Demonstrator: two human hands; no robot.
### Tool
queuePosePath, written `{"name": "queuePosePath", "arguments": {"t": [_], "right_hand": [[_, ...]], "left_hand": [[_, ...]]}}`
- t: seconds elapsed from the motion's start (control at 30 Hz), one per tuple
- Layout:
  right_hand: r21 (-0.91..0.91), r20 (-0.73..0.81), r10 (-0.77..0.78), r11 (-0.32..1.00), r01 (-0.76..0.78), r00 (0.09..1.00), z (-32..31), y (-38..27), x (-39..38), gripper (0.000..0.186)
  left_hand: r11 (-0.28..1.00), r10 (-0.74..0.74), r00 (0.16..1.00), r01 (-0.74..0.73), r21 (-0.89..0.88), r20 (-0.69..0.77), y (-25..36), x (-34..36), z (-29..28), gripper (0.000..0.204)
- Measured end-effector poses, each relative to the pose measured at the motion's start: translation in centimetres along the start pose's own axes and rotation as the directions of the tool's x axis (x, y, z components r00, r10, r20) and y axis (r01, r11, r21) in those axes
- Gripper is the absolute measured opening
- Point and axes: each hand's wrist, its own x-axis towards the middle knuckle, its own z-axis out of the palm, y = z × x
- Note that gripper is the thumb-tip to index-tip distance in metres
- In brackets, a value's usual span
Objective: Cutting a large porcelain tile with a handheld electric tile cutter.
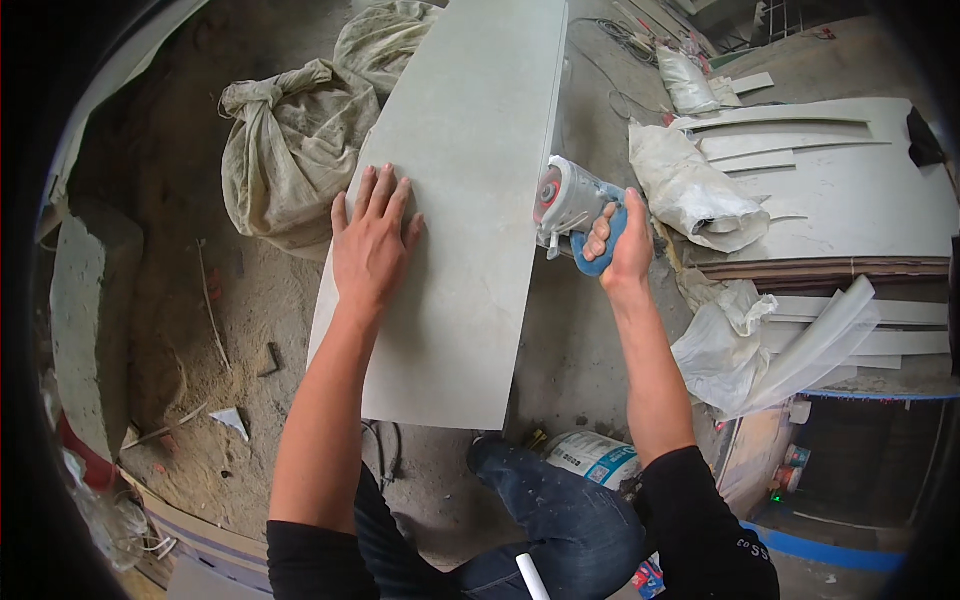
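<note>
A long pale grey tile slab stretches away from me, its near end close to my knees. My left hand lies flat on its left part, fingers spread and holding nothing. At the slab's right edge, a handheld circular tile saw with a blue loop handle and a red disc hub is in my right hand. My right fingers wrap round that handle. The saw's front meets or nearly meets the slab edge; the blade's cutting rim is hidden, so contact cannot be told.
Tied cloth sacks stand left of the slab. A concrete block is at far left. To the right are white plastic sacks, stacked sheets with cut strips and clear plastic film. A bucket sits beside my leg; cables lie beyond.
</note>
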Motion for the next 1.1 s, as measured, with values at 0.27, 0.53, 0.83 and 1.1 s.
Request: {"name": "queuePosePath", "arguments": {"t": [0.27, 0.53, 0.83, 1.1], "right_hand": [[0.003, 0.005, 0.008, 1.0, -0.008, 1.0, 0.0, 0.1, -0.2, 0.047], [-0.02, 0.003, -0.021, 1.0, 0.021, 1.0, 0.5, 0.2, -0.7, 0.045], [-0.009, -0.009, -0.025, 1.0, 0.025, 1.0, 0.6, 0.4, -1.0, 0.046], [-0.005, -0.019, -0.004, 1.0, 0.004, 1.0, 0.4, 0.4, -1.6, 0.046]], "left_hand": [[1.0, 0.004, 1.0, -0.004, 0.004, -0.005, -0.1, -0.2, 0.3, 0.057], [1.0, 0.005, 1.0, -0.005, 0.02, 0.005, -0.1, -0.1, 0.4, 0.058], [1.0, 0.002, 1.0, -0.002, 0.007, 0.008, 0.0, -0.2, 0.3, 0.057], [1.0, 0.009, 1.0, -0.009, -0.001, -0.001, -0.1, -0.2, 0.2, 0.057]]}}
